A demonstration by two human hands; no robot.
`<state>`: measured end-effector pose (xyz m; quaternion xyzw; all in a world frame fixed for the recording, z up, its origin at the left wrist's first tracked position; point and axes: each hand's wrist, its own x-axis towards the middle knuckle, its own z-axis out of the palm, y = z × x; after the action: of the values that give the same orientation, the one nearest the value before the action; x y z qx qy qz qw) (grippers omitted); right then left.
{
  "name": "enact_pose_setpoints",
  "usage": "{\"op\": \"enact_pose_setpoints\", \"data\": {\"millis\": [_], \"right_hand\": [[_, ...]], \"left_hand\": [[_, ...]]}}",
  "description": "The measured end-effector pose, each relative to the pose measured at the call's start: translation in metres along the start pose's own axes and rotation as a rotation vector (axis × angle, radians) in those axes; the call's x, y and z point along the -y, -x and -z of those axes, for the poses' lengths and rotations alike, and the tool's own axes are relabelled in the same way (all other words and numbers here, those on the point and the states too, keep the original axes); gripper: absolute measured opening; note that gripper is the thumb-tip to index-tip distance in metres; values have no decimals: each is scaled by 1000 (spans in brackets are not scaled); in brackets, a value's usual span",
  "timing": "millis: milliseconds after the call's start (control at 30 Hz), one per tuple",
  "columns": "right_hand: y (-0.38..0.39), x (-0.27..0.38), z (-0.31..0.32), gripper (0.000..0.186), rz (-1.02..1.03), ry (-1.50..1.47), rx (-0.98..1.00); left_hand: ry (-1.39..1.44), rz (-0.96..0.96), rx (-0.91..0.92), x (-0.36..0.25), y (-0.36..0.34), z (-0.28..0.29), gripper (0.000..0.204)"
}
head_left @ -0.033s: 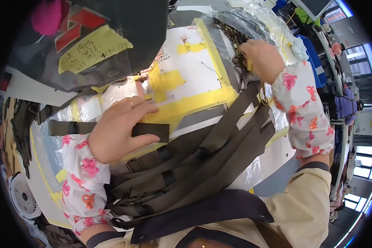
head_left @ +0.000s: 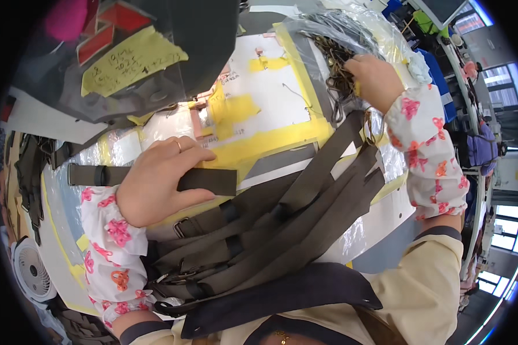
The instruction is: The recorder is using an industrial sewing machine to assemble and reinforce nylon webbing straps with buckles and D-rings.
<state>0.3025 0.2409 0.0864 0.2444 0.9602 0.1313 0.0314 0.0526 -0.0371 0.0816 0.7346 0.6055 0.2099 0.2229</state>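
Observation:
My left hand [head_left: 158, 181] lies over a dark olive webbing strap [head_left: 213, 181], thumb and fingers apart on either side of it. A black keeper loop and a metal buckle [head_left: 73, 175] are at that strap's left end. At the far right, the curled fingers of my right hand [head_left: 377, 80] reach into a pile of thin brown loops [head_left: 336, 57]; the fingertips are partly hidden, and what they pinch cannot be made out. The pile lies on clear plastic. More olive straps [head_left: 305, 221] with buckles and black keepers are heaped close to my body.
A dark machine head [head_left: 195, 34] with a yellow note overhangs the far left, its lamp lighting the work plate. Yellow tape [head_left: 259, 150] edges a white sheet. Left are hanging straps [head_left: 29, 178] and a white fan [head_left: 31, 267]. A blue bin [head_left: 440, 83] stands at the right.
My right hand has shifted slightly to the right within the loops. My left hand has slid a little to the left, over the strap, which stays in place.

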Motion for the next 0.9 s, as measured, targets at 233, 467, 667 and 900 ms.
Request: {"op": "enact_pose_setpoints", "data": {"millis": [233, 467, 667, 900], "right_hand": [[-2, -20, -13, 14, -79, 107, 43], [-7, 6, -7, 18, 57, 27, -92], [-7, 4, -11, 19, -120, 112, 100], [-5, -11, -26, 18, -147, -142, -129]], "left_hand": [[26, 118, -112, 35, 16, 3, 15], [61, 506, -250, 61, 23, 20, 17], [-113, 355, -324, 71, 28, 14, 21], [95, 475, -356, 54, 30, 20, 20]]}}
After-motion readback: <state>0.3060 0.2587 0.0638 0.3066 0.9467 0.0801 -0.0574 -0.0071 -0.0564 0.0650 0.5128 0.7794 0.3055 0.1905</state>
